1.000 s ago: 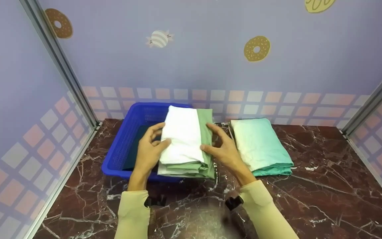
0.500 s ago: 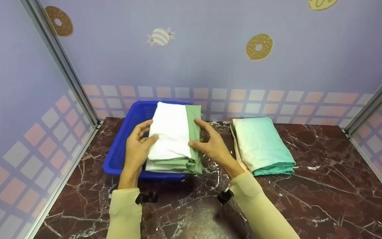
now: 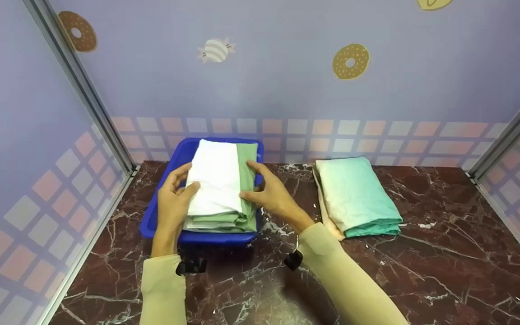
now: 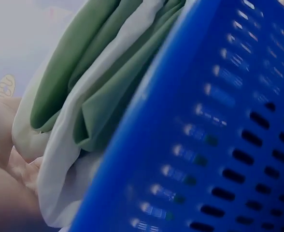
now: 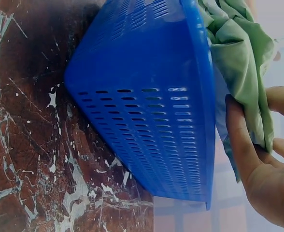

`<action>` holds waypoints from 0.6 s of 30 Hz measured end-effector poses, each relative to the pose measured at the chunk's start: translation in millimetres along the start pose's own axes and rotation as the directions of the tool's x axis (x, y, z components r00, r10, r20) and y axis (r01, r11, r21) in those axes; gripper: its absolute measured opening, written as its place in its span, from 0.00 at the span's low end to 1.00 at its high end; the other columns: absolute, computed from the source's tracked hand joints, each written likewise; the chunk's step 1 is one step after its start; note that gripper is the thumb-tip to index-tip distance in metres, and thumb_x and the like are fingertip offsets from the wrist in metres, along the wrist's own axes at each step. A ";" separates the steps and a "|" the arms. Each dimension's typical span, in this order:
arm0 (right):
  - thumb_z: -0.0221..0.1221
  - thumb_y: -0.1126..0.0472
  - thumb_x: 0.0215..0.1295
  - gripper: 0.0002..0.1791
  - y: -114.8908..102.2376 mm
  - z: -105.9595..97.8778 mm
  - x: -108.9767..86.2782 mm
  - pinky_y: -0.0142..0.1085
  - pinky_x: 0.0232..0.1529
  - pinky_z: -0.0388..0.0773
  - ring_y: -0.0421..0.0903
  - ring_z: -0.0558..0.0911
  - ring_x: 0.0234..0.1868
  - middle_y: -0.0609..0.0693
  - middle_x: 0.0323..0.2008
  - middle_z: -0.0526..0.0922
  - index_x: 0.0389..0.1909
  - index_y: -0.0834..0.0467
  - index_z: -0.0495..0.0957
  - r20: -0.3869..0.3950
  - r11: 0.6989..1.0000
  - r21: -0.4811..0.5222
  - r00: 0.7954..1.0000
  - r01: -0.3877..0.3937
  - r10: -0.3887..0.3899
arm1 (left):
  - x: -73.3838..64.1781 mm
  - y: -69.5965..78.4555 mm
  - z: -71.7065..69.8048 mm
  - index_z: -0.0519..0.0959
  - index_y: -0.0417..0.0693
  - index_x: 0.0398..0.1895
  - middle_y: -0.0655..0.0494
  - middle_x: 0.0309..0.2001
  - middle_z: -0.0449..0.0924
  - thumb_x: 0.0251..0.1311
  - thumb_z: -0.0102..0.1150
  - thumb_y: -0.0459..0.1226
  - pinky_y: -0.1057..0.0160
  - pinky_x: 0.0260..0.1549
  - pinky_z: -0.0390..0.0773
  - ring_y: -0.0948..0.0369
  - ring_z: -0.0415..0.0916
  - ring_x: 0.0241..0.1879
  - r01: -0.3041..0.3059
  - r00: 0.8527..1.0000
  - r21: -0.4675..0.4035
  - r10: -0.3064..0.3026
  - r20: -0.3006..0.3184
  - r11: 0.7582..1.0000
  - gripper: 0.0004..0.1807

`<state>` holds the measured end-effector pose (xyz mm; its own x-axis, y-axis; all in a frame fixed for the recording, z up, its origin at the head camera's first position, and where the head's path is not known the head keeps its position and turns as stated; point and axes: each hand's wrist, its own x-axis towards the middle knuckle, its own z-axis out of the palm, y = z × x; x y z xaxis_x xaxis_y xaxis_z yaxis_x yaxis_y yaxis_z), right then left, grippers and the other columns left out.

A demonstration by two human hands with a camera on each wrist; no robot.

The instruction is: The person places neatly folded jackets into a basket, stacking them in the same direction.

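A folded white and green cloth (image 3: pixel 215 176), several layers thick, is held flat over the blue plastic basket (image 3: pixel 224 240). My left hand (image 3: pixel 172 201) grips its left side, thumb on the white top and fingers curled at the edge. On the green side my right hand (image 3: pixel 273 194) holds it the same way. In the right wrist view the cloth (image 5: pixel 243 63) is at the level of the basket's rim (image 5: pixel 207 96), with the right hand's fingers (image 5: pixel 241 135) around its edge. The left wrist view shows the folded layers (image 4: pixel 60 106) close to the rim. The basket's inside is mostly covered.
To the right, a folded cloth shading from cream to teal (image 3: pixel 355 194) lies on the dark red marbled tabletop (image 3: pixel 445 262). A patterned back wall (image 3: pixel 282 90) stands just behind the basket, and a side panel (image 3: pixel 39 194) rises at the left.
Both hands have carried the white and green cloth leftward, from partly past the basket's right side to over the basket. The teal cloth has stayed in place.
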<state>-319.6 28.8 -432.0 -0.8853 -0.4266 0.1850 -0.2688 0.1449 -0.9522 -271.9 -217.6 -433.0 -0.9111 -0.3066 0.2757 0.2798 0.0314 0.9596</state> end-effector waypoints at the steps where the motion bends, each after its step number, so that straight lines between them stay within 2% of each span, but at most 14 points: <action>1: 0.73 0.67 0.65 0.49 0.3 0.8 0.8 0.44 0.34 0.88 0.50 0.83 0.38 0.62 0.62 0.74 0.84 0.55 0.59 0.003 1.000 -0.014 1.000 -0.008 0.008 | 0.6 -0.5 -1.0 0.77 0.38 0.70 0.42 0.62 0.79 0.66 0.62 0.21 0.65 0.46 0.79 0.59 0.80 0.43 0.000 1.000 0.011 0.000 0.003 1.000 0.28; 4: 0.73 0.64 0.66 0.49 1.8 2.9 3.2 0.42 0.37 0.87 0.48 0.81 0.38 0.61 0.61 0.75 0.83 0.54 0.59 -0.003 0.996 -0.083 1.000 -0.016 0.016 | 2.7 -2.5 -3.6 0.76 0.39 0.71 0.44 0.66 0.78 0.66 0.61 0.22 0.64 0.52 0.76 0.59 0.76 0.56 0.000 1.000 0.030 -0.001 0.022 1.000 0.29; 7: 0.74 0.63 0.66 0.48 2.6 6.0 6.2 0.41 0.40 0.86 0.48 0.82 0.40 0.60 0.67 0.74 0.83 0.53 0.60 -0.012 0.989 -0.144 1.000 -0.025 0.023 | 4.0 -4.2 -6.2 0.75 0.38 0.72 0.45 0.69 0.76 0.66 0.60 0.21 0.61 0.59 0.73 0.58 0.70 0.66 -0.013 0.999 0.040 0.011 0.041 0.999 0.30; 10: 0.74 0.63 0.65 0.48 1.2 10.3 9.8 0.43 0.45 0.85 0.51 0.83 0.46 0.60 0.72 0.71 0.83 0.54 0.60 -0.009 0.982 -0.187 0.999 -0.033 0.032 | 5.8 -7.0 -9.1 0.74 0.36 0.73 0.43 0.70 0.75 0.65 0.58 0.20 0.58 0.62 0.71 0.55 0.69 0.69 -0.034 0.998 0.063 0.031 0.047 0.997 0.31; 11: 0.74 0.64 0.65 0.48 0.2 12.0 10.8 0.44 0.50 0.84 0.53 0.82 0.50 0.60 0.73 0.70 0.83 0.55 0.60 -0.005 0.978 -0.204 0.999 -0.035 0.034 | 6.2 -8.1 -10.4 0.74 0.36 0.73 0.43 0.70 0.74 0.64 0.57 0.20 0.57 0.63 0.71 0.54 0.69 0.70 -0.039 0.998 0.072 0.035 0.045 0.997 0.31; 15: 0.75 0.65 0.63 0.50 -3.2 18.9 15.2 0.46 0.70 0.71 0.56 0.73 0.70 0.60 0.78 0.65 0.83 0.58 0.59 0.021 0.960 -0.277 0.999 -0.035 0.042 | 7.4 -12.3 -15.6 0.74 0.34 0.72 0.41 0.71 0.74 0.64 0.56 0.18 0.54 0.66 0.69 0.52 0.68 0.71 -0.042 0.999 0.109 0.039 0.028 0.993 0.31; 17: 0.75 0.66 0.61 0.51 -4.6 21.9 17.1 0.45 0.74 0.65 0.55 0.68 0.75 0.60 0.79 0.64 0.83 0.59 0.58 0.032 0.954 -0.297 0.998 -0.039 0.051 | 7.9 -13.8 -18.0 0.74 0.34 0.72 0.40 0.72 0.73 0.64 0.56 0.18 0.52 0.69 0.67 0.52 0.67 0.73 -0.041 0.999 0.122 0.038 0.023 0.992 0.31; 18: 0.75 0.67 0.61 0.52 -5.0 23.2 17.9 0.46 0.74 0.66 0.56 0.68 0.75 0.60 0.79 0.63 0.83 0.60 0.58 0.038 0.951 -0.306 0.998 -0.042 0.057 | 8.0 -14.1 -18.9 0.74 0.35 0.72 0.41 0.72 0.73 0.64 0.56 0.18 0.51 0.70 0.66 0.51 0.66 0.73 -0.040 0.999 0.129 0.037 0.021 0.991 0.31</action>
<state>-325.3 -0.3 -429.5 -0.8840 -0.4514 0.1214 -0.3343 0.4289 -0.8392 -277.4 -238.4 -445.5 -0.9060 -0.2856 0.3124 0.2741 0.1663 0.9472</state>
